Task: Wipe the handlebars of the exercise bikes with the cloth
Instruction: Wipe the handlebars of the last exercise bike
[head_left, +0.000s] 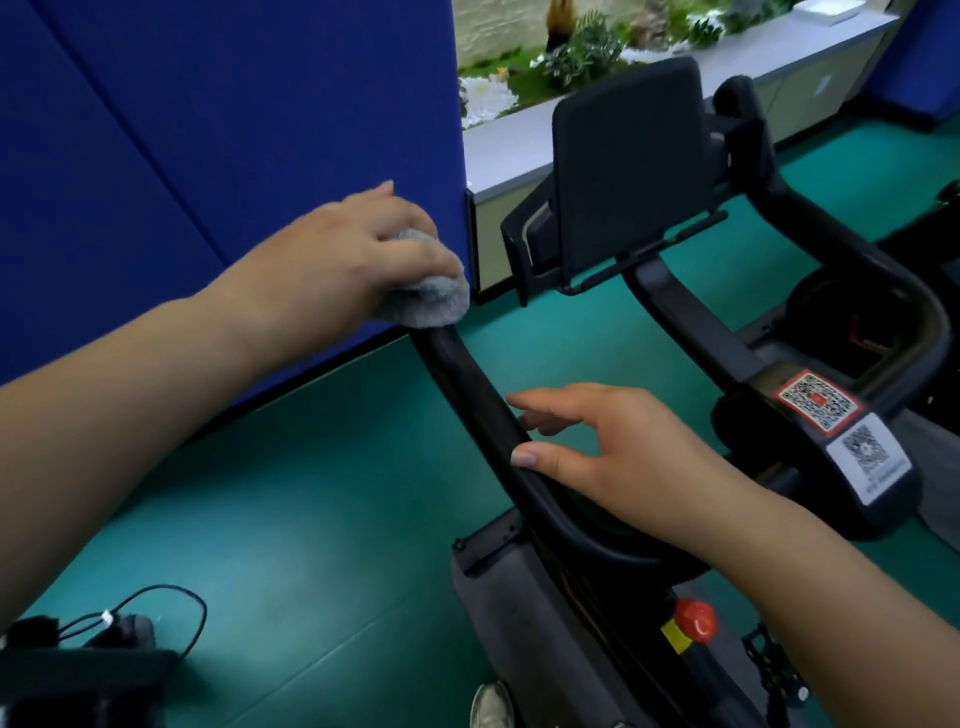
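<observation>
Cloth (431, 299): gripped by left hand (358, 249) on handlebar (483, 410) tip.
Right hand (602, 447): fingers relaxed, steadying bar.
Risk: slipping off tip (loose bunching).

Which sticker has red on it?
The upper sticker on the bike's stem has a red border. The lower sticker, nearer the camera, is plain white.

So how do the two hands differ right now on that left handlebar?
The left hand grips the grey cloth and presses it on the far tip of the left handlebar; the right hand holds nothing. The left hand's fingers curl round the cloth; the right hand's fingers are loosely spread, with the thumb lying on the bar partway down. Both hands are bare and on the same bar.
</observation>
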